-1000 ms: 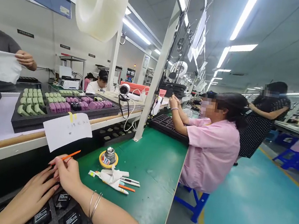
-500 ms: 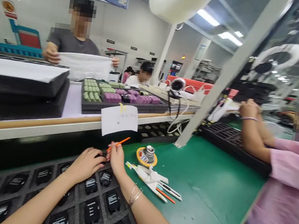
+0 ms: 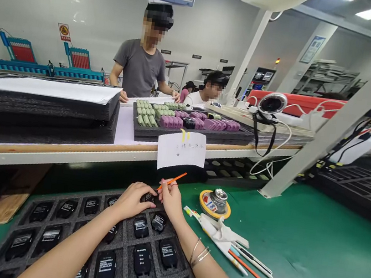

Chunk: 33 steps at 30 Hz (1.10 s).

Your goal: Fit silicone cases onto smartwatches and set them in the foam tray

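Observation:
My right hand (image 3: pixel 170 200) is closed in a pinch around a thin orange stick (image 3: pixel 178 177), which slants up to the right. Its lower end is close to a black device (image 3: pixel 148 197) in the far row of the foam tray (image 3: pixel 125 237). My left hand (image 3: pixel 133 200) curls over that device, thumb and forefinger on either side of it. Other black devices, such as the one with lit white text (image 3: pixel 142 259), lie face up in the tray's compartments beneath my forearms. My left fingers partly hide the device they hold.
Right of the tray lie a metal bottle on a yellow-rimmed roll (image 3: pixel 215 203) and a bundle of sticks and pens (image 3: pixel 229 244) on the green mat (image 3: pixel 312 239). A shelf edge (image 3: pixel 66 152) with a hanging paper note (image 3: pixel 181 151) runs above. A co-worker (image 3: pixel 143 66) stands behind it.
The view has swung right-to-left, so the neighbour in pink is out of sight and more tray shows. The co-worker opposite has lowered the white sheet. Both my hands keep their places at the tray.

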Each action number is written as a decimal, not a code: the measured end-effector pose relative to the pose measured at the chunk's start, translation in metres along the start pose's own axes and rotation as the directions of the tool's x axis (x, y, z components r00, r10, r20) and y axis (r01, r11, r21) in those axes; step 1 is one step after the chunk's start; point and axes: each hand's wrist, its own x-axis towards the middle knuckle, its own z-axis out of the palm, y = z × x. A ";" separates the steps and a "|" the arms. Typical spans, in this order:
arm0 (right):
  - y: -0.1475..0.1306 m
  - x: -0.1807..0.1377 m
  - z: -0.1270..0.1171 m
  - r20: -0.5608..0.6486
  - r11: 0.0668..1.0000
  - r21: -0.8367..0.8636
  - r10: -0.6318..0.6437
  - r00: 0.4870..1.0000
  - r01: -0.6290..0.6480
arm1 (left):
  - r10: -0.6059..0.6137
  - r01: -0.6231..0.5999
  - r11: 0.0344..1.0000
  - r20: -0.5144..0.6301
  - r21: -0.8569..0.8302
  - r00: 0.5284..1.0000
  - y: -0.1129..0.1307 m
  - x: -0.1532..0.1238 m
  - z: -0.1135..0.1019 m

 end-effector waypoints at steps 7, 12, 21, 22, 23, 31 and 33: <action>-0.001 -0.005 0.001 0.072 0.994 -0.096 -0.040 0.997 0.047 | -0.094 0.093 0.995 -0.019 -0.022 0.995 -0.006 -0.001 0.007; 0.002 -0.004 0.001 0.092 0.988 -0.138 -0.062 0.994 0.074 | -0.085 0.085 0.996 -0.002 -0.008 0.996 -0.006 -0.001 0.008; 0.002 -0.006 0.000 0.110 0.975 -0.193 -0.088 0.990 0.108 | -0.074 0.079 0.992 -0.048 0.097 0.996 0.002 -0.003 0.004; 0.002 -0.007 0.000 0.109 0.975 -0.194 -0.090 0.990 0.110 | -0.075 0.082 0.988 -0.061 0.129 0.995 0.004 -0.004 0.002; 0.002 -0.007 0.000 0.109 0.975 -0.194 -0.092 0.990 0.112 | -0.075 0.086 0.983 -0.070 0.163 0.995 0.006 -0.006 0.000; -0.009 -0.003 -0.001 0.146 0.989 -0.103 -0.090 0.985 0.105 | -0.031 0.015 0.949 0.047 0.315 0.998 0.009 -0.025 -0.028; -0.015 -0.004 0.002 0.199 0.993 -0.055 -0.090 0.976 0.103 | -0.021 -0.006 0.951 0.084 0.310 0.996 0.007 -0.033 -0.037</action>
